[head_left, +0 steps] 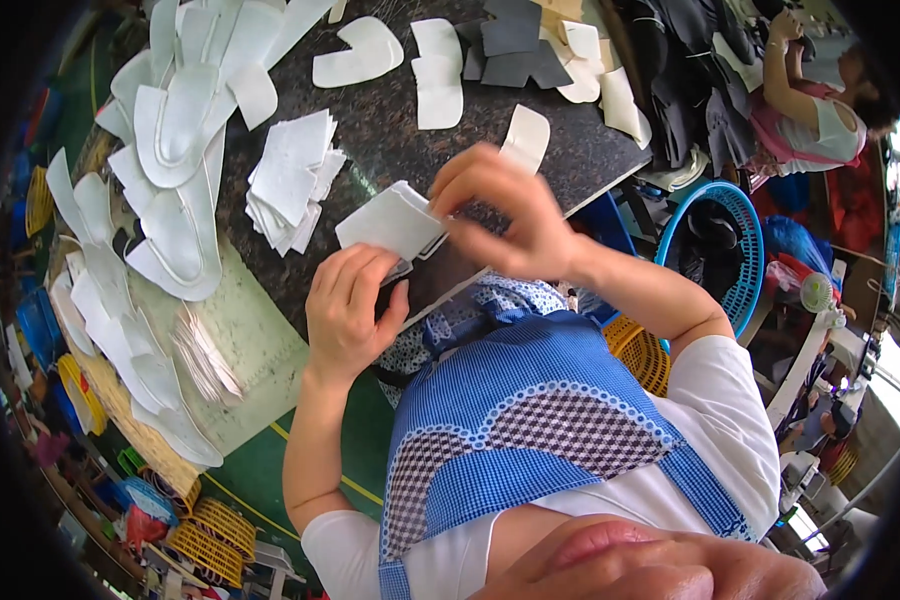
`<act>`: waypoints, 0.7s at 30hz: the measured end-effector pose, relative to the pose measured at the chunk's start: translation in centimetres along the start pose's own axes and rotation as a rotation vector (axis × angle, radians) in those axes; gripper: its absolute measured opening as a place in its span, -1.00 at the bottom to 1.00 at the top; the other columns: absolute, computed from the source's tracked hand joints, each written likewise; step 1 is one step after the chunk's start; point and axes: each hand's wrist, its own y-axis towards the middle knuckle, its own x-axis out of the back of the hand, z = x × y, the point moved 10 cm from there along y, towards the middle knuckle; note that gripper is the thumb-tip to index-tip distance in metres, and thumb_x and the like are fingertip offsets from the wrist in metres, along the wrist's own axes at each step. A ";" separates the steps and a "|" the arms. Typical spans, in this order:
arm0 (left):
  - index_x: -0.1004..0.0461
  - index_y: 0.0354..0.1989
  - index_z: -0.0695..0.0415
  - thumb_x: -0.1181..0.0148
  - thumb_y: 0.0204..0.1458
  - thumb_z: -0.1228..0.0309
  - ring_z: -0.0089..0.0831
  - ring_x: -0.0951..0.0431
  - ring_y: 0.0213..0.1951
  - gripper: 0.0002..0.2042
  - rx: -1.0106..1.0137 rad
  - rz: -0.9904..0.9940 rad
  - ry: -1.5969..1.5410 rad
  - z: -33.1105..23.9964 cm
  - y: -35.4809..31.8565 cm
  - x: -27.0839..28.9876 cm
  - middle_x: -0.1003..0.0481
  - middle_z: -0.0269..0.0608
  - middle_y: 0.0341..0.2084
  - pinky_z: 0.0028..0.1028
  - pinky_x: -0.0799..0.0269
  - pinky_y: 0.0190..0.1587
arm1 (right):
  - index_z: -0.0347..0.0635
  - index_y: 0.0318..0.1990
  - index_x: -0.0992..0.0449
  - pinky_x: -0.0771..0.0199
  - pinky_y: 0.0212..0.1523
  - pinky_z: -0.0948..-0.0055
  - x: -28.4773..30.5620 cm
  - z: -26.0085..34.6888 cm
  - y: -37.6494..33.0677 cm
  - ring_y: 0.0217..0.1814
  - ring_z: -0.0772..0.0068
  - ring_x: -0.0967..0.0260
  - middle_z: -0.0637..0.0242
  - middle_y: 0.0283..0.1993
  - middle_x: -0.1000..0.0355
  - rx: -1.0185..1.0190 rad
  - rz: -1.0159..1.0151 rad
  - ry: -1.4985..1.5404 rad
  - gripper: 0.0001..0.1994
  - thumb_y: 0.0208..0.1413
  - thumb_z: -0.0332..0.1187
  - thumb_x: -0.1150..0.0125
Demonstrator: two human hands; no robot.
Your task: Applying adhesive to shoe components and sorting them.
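At the near edge of the dark speckled table, my left hand (352,305) pinches the lower corner of a small white cut piece (388,222), with thumb and fingers closed on it. More layers show under its right edge. My right hand (515,215) is at that right edge, its fingers curled and smeared by motion; whether they grip the piece is hidden. Just left of the held piece lies a loose stack of similar white pieces (292,180). A cream curved piece (526,138) lies beyond my right hand.
Overlapping white shoe-shaped pieces (177,125) cover the table's left side. White curved pieces (437,85) and dark grey pieces (512,30) lie at the far side. A blue plastic basket (758,250) stands to the right, near a yellow basket (638,355). Another person (810,115) works at the far right.
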 end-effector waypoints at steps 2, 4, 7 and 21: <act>-0.45 -0.10 0.20 -0.29 -0.03 0.48 -0.14 -0.53 -0.15 -0.70 0.108 -0.103 -0.138 0.9 -0.6 0.8 -0.49 -0.13 -0.19 -0.27 -0.48 -0.11 | -0.25 -0.26 -0.52 -0.50 -0.27 0.49 4.7 -1.2 0.5 -0.29 0.42 -0.44 0.30 -0.32 -0.42 -0.031 -0.196 -0.159 -0.84 -0.03 -0.60 -0.29; -0.44 -0.11 0.21 -0.31 -0.06 0.55 -0.11 -0.52 -0.18 -0.69 0.095 -0.205 -0.090 0.8 -0.4 2.3 -0.48 -0.09 -0.19 -0.27 -0.48 -0.15 | -0.23 -0.23 -0.54 -0.44 -0.32 0.57 11.3 -3.7 -0.4 -0.37 0.56 -0.39 0.35 -0.36 -0.39 -0.140 -0.409 -0.349 -0.86 0.05 -0.62 -0.25; -0.45 -0.16 0.22 -0.29 -0.03 0.60 -0.17 -0.51 -0.25 -0.76 0.130 -0.318 -0.042 1.1 -0.8 4.2 -0.48 -0.10 -0.24 -0.31 -0.46 -0.21 | -0.22 -0.22 -0.57 -0.43 -0.32 0.57 19.6 -6.9 -0.9 -0.40 0.58 -0.39 0.33 -0.39 -0.44 -0.181 -0.568 -0.471 -0.91 0.14 -0.54 -0.22; -0.47 -0.16 0.24 -0.19 0.05 0.64 -0.24 -0.53 -0.26 -0.82 0.169 -0.323 -0.173 0.3 1.4 5.1 -0.50 -0.11 -0.28 -0.37 -0.45 -0.22 | -0.04 0.08 -0.50 -0.32 0.15 0.14 12.9 -5.9 7.2 0.16 0.13 -0.30 0.31 -0.01 -0.43 0.100 -0.370 -1.040 -0.49 -0.04 -0.10 -0.41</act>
